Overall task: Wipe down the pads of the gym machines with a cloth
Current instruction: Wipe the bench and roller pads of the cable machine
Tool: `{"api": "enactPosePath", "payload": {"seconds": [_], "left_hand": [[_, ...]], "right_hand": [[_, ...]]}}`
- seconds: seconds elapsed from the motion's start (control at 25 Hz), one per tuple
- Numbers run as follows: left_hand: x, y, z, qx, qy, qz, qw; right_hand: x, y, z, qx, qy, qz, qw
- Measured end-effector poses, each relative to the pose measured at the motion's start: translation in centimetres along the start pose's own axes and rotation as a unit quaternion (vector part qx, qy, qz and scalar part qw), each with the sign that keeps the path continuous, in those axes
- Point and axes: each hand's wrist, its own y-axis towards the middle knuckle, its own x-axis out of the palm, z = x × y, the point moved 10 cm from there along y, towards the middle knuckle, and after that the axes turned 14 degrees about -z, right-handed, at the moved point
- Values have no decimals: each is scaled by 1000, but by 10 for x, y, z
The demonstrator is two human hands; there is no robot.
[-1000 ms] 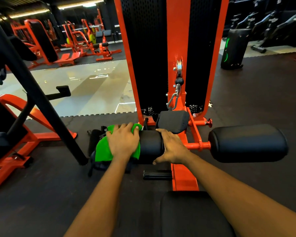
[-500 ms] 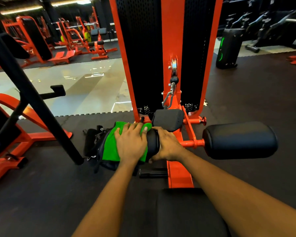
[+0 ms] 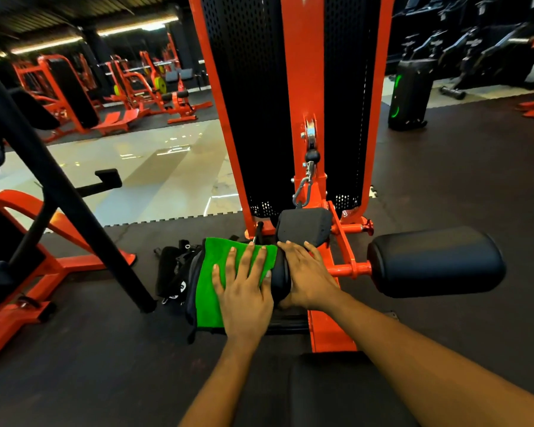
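Dark rubber gym floor. A person's left hand, fingers spread flat, presses a green cloth onto the left pad; the right hand rests open on that pad's inner end. Beyond, the right pad and orange tower

Your left hand lies flat near the centre of the frame, fingers straight and spread, palm pressing on the green terry cloth. Your right hand sits just beside it, fingers laid over the end of the black cylindrical vinyl pad. Your bare left forearm and bare right forearm reach in from the lower edge.
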Motion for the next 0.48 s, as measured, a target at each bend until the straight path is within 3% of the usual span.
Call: {"api": "enactPosePath", "payload": {"seconds": [0.28, 0.48], "left_hand": [[-4, 49, 25, -38, 33, -39, 998], [17, -17, 39, -22, 5, -5, 1000]], "right_hand": [[-1, 0, 6, 18, 19, 15, 1000], [-3, -3, 6, 7, 65, 49, 997]]}}
